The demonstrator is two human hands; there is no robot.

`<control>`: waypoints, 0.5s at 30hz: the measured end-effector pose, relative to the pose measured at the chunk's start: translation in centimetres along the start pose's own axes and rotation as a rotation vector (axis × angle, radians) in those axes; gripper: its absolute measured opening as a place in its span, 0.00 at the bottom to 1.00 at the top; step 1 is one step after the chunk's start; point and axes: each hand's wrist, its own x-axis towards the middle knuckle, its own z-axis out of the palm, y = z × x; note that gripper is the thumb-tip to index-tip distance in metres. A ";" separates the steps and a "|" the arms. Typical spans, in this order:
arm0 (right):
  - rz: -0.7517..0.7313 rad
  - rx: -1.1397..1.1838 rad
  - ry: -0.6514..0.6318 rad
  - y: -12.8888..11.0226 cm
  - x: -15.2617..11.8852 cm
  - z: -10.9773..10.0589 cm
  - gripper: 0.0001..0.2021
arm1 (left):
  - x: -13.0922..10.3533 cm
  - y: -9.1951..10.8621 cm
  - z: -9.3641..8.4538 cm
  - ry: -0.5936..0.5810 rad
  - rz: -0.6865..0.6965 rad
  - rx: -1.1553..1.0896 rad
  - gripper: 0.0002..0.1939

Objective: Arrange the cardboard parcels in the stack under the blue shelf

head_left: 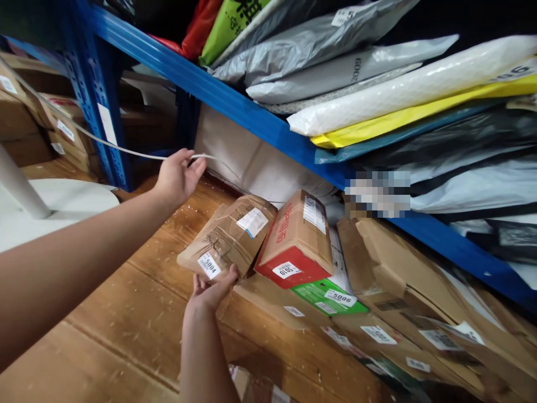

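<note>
Your left hand (178,176) pinched a white cord (126,150) stretched toward the blue rack post (94,95). Your right hand (212,291), fingers spread, pressed against the near end of the taped brown parcel (229,235) lying on the wooden shelf (138,302), just beside a red-edged box (296,240).

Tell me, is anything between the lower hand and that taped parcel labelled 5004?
Nothing visible. The right hand already touches the lower edge of the taped brown parcel, its fingers by the 5004 label. The left hand is apart, at a white strap.
</note>
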 end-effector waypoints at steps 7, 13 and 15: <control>0.173 0.230 0.138 -2.5 1.4 -1.5 0.30 | -9.3 -6.4 -4.0 -0.063 -0.369 0.349 0.32; 0.138 -0.122 0.062 -3.4 0.0 -7.2 0.33 | -15.4 -10.2 -6.9 -0.242 -0.376 0.638 0.38; -0.010 -0.382 0.007 -4.3 -1.8 -11.8 0.35 | -16.3 -10.5 -7.7 -0.215 -0.342 0.729 0.46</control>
